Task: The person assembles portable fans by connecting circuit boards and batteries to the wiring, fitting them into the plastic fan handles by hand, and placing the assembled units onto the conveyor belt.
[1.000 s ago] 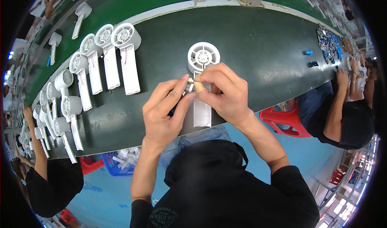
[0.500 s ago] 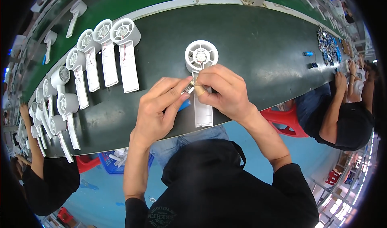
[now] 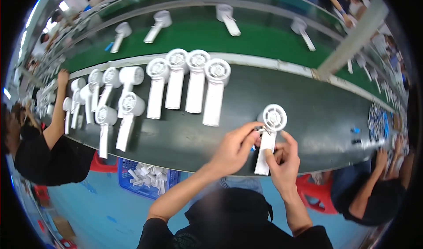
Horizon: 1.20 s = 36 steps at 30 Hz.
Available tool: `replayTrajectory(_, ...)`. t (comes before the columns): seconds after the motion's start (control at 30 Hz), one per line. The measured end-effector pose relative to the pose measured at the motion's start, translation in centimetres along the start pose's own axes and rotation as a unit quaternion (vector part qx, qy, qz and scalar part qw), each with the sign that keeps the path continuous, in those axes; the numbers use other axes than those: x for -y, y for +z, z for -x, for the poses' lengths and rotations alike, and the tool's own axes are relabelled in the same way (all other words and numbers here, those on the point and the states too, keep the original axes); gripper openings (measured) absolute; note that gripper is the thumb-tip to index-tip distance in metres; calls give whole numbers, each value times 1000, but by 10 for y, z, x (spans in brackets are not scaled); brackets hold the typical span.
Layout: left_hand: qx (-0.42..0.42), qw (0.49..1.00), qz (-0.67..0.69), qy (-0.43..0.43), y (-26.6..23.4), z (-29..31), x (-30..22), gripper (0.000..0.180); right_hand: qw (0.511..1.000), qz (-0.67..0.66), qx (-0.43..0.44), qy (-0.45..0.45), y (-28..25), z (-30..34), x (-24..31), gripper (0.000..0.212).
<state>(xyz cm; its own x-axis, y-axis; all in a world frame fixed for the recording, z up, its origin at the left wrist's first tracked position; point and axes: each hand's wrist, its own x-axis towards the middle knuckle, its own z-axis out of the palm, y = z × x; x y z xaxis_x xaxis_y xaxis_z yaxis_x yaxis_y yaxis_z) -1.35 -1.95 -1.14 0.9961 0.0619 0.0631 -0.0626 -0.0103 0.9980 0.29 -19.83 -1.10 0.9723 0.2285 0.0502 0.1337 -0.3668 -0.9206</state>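
A white handheld fan housing (image 3: 275,117), with a round spoked head and a long handle, rests on the table in front of me, tilted slightly. My right hand (image 3: 284,161) grips its handle, thumb lying on the front and index finger raised beside the neck. At the neck's left side, my left hand (image 3: 238,147) pinches a small circuit board (image 3: 261,129), partly covered by the fingers and blurred. Just under those fingers, a bit of a blue part (image 3: 253,148) shows; most of it is hidden.
Several white fan housings (image 3: 214,99) stand in rows on the dark green table (image 3: 176,136) to my left. A blue basket (image 3: 128,178) of white parts sits below the edge. Small parts (image 3: 378,121) are heaped at right. Co-workers sit on both sides; a post (image 3: 348,42) rises beyond.
The view has swung up and left, showing the far conveyor. My right hand has gone from the small board at the neck down to the fan's handle; my left keeps its pinch.
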Motion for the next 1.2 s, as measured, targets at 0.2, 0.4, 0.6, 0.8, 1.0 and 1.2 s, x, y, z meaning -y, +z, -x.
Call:
replayTrajectory(0.2,-115,993,-10,-37,-56,-61,-63,23,980,-174,82,-47,28,-105,68,54)
replayTrajectory(0.4,-199,945,-258,12,-224,-204,-70,27,969,-31,181,-167,165,-311,91,52)
replayTrajectory(0.6,-205,904,-374,26,-323,-239,-27,31,965,72,154,-197,252,-375,71,53)
replayTrajectory(0.8,-290,750,-585,-110,-390,-230,1,50,959,95,257,-72,224,-339,98,64)
replayTrajectory(1.0,-142,660,-733,85,-501,-202,28,33,935,106,202,-272,123,-267,109,52)
replayTrajectory(1.2,-257,762,-586,102,-324,-136,-49,50,975,210,-55,-43,-107,-147,39,31)
